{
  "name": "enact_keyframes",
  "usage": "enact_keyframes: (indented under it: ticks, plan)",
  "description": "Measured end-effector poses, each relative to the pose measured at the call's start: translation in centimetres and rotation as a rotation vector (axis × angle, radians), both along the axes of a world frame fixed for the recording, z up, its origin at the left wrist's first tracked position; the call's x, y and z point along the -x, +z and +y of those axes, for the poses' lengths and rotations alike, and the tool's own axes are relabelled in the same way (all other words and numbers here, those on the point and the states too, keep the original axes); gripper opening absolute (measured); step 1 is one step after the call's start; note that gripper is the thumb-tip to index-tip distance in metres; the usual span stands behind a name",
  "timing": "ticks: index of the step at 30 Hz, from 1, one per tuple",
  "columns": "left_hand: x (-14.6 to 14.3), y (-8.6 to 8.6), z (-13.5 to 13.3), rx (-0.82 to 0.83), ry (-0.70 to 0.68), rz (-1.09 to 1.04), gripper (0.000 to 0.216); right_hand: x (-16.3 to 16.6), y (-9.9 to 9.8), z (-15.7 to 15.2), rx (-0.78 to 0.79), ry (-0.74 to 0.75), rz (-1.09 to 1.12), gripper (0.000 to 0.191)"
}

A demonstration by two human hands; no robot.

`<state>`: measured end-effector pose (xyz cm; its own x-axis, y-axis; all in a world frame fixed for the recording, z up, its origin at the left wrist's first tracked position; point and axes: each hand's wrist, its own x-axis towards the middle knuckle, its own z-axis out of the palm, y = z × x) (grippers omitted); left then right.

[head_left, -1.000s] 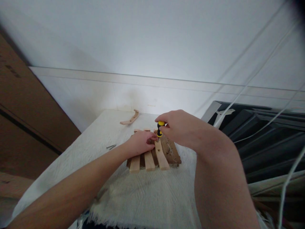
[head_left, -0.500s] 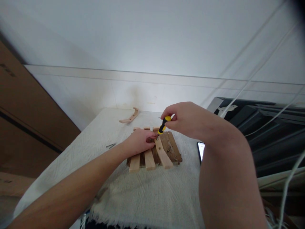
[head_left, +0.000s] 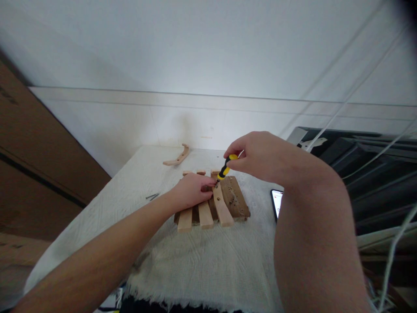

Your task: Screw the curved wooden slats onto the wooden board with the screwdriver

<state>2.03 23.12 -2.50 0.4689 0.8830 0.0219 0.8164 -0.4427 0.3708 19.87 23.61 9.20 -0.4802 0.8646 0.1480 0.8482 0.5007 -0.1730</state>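
My right hand (head_left: pixel 254 154) is closed around a small yellow-and-black screwdriver (head_left: pixel 224 169), tilted with its tip down. The tip meets the upper hole of a curved wooden piece (head_left: pixel 223 213), which has a second hole below. My left hand (head_left: pixel 192 190) lies across two neighbouring wooden pieces, its fingers bent against the left edge of the curved piece beside the screwdriver tip. Beneath these pieces is a worn brown board (head_left: pixel 237 198) pitted with small holes. Whether a screw sits under the tip is too small to tell.
Another curved wooden piece (head_left: pixel 177 157) with holes lies at the back of the cloth-covered table (head_left: pixel 202 256). A few screws (head_left: pixel 152 197) rest left of my forearm. To the right are a phone (head_left: pixel 276 202) and dark stacked panels (head_left: pixel 374 174); a white wall stands behind.
The curved wooden piece has turned slightly, its near end shifting left. My right hand still holds the screwdriver at the upper hole, and the view has shifted a little.
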Motion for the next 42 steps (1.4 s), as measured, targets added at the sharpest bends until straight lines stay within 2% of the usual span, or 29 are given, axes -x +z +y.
enact_keyframes:
  ticks: [11, 15, 21, 24, 28, 37, 42]
  plan:
    - [-0.3, 0.3, 0.0, -0.008, -0.031, 0.025, 0.022, 0.2, -1.0, 1.0, -0.081, 0.072, 0.010, 0.031]
    - [-0.4, 0.1, 0.2, -0.007, -0.026, -0.046, 0.022, 0.6, -0.6, 0.4, -0.096, 0.057, -0.030, 0.030]
    - [-0.8, -0.4, 0.4, -0.046, 0.076, -0.084, 0.019, 0.6, 0.0, -0.8, -0.070, 0.044, -0.137, 0.022]
    - [-1.0, -0.4, 0.5, -0.060, 0.070, -0.087, 0.020, 0.7, -0.1, -0.9, -0.090, 0.020, -0.142, 0.021]
    - [-1.2, -0.2, 0.5, -0.063, 0.082, -0.080, 0.021, 1.3, -0.4, -0.8, -0.135, -0.041, -0.181, 0.028]
    - [-1.4, -0.2, 0.6, -0.043, 0.088, -0.095, 0.021, 1.0, -0.3, -0.4, -0.099, 0.052, -0.231, 0.023]
    - [-1.0, -0.3, 0.5, -0.057, 0.056, -0.129, 0.020, 0.8, -0.4, -0.7, -0.130, -0.026, -0.272, 0.027]
